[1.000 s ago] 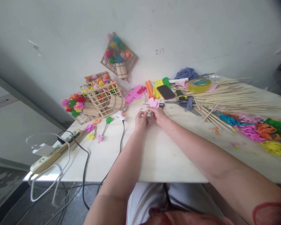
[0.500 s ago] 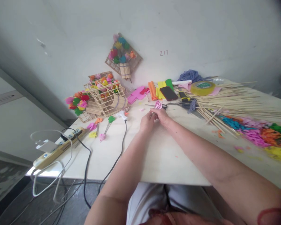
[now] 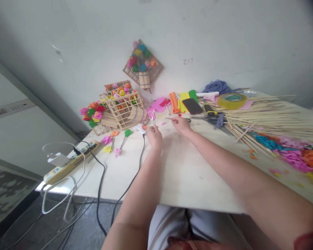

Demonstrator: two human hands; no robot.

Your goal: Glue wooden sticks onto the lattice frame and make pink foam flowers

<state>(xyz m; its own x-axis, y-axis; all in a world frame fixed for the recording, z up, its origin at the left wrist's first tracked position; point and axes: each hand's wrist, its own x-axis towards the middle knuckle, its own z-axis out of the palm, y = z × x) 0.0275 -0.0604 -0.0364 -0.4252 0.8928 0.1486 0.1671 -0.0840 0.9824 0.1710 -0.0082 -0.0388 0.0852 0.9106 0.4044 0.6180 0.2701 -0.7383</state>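
Note:
My left hand (image 3: pixel 154 135) is closed on the short stick of a pink foam flower (image 3: pixel 151 114), holding it upright just right of the white glue gun (image 3: pixel 140 128). My right hand (image 3: pixel 181 123) rests on the table a little to the right, fingers curled and pointing toward the scissors (image 3: pixel 184 119); what it holds, if anything, is too small to make out. A few finished stick flowers (image 3: pixel 116 140) lie on the table left of my left hand.
Wooden stick baskets with foam flowers (image 3: pixel 120 106) stand at the back left, another hangs on the wall (image 3: pixel 143 67). A power strip (image 3: pixel 70 161) with cables sits at the left edge. A phone (image 3: pixel 192 106), tape roll (image 3: pixel 232 100), skewer pile (image 3: pixel 263 114) and coloured foam cutouts (image 3: pixel 289 149) fill the right.
My hands have parted. The left hand carried the pink flower left toward the glue gun, and the right hand let go of it. The camera view has shifted slightly.

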